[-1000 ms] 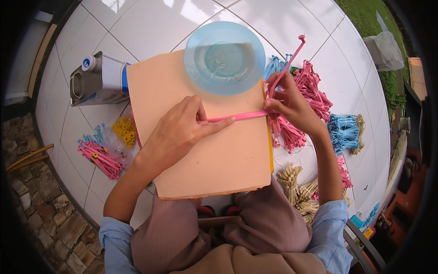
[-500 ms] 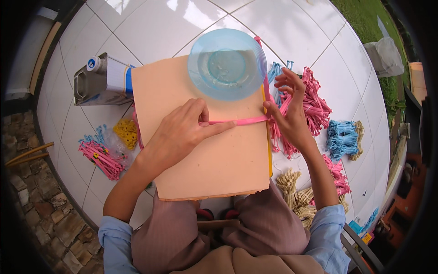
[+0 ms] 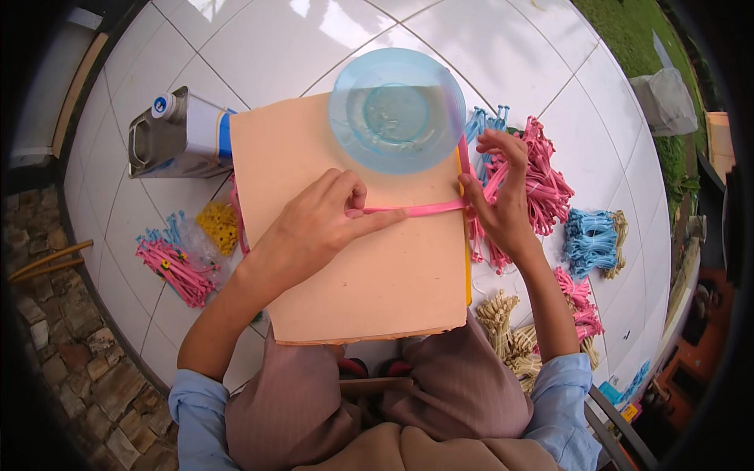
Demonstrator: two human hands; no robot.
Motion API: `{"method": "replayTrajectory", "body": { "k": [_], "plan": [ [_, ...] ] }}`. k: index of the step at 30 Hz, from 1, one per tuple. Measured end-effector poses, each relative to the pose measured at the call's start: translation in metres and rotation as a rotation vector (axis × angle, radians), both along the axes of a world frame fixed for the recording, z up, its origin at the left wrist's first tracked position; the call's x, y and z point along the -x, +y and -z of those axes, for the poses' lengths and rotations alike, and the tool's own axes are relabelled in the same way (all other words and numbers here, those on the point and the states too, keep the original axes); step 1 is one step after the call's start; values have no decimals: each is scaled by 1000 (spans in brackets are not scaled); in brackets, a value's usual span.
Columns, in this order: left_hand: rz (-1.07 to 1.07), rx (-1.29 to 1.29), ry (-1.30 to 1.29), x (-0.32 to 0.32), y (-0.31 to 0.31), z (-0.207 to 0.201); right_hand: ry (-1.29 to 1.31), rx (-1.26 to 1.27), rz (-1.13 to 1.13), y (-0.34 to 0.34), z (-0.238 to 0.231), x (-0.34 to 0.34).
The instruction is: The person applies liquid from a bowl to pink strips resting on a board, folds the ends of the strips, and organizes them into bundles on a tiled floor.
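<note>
A pink strip [image 3: 430, 209] lies flat across a peach-coloured board [image 3: 369, 275] resting over my lap. My left hand [image 3: 318, 220] is on the board with its fingers curled, holding the strip's left part; one digit stretches along it. At the board's right edge my right hand [image 3: 503, 192] is raised with fingers apart and bent, its thumb beside the strip where it passes over the edge. A translucent blue bowl [image 3: 353, 145] with clear liquid in it stands on the far part of the board.
A metal can [image 3: 161, 141] stands left of the board. Nearby lie a pink bundle [image 3: 177, 271] and yellow pieces [image 3: 217, 226]. To the right are pink bundles [image 3: 542, 180], a blue bundle [image 3: 589, 242] and cream bundles [image 3: 503, 326] on white tiles [image 3: 518, 47].
The fingers of my right hand have bent slightly more and dipped a little. My left hand stays on the strip. The whole view has shifted very slightly.
</note>
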State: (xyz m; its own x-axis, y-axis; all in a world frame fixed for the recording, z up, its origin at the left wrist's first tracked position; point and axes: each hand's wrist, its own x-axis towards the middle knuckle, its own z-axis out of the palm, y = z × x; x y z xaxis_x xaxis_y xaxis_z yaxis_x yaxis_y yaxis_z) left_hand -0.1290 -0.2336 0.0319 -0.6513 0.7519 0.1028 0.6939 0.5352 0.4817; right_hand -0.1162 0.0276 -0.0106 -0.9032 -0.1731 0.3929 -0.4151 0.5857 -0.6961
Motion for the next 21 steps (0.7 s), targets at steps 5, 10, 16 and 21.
{"method": "replayTrajectory", "body": {
  "k": [5,10,16,21],
  "plan": [
    [6,14,14,0,-2,1,101,-179,-5,-7,-19,5],
    [27,-3,1,1,-4,2,38,-576,-85,-20,-46,17],
    [51,-2,66,1,-4,4,56,-655,-168,-30,-57,30],
    [53,-10,93,2,-4,5,41,-705,-205,-35,-61,38]
  ]
}}
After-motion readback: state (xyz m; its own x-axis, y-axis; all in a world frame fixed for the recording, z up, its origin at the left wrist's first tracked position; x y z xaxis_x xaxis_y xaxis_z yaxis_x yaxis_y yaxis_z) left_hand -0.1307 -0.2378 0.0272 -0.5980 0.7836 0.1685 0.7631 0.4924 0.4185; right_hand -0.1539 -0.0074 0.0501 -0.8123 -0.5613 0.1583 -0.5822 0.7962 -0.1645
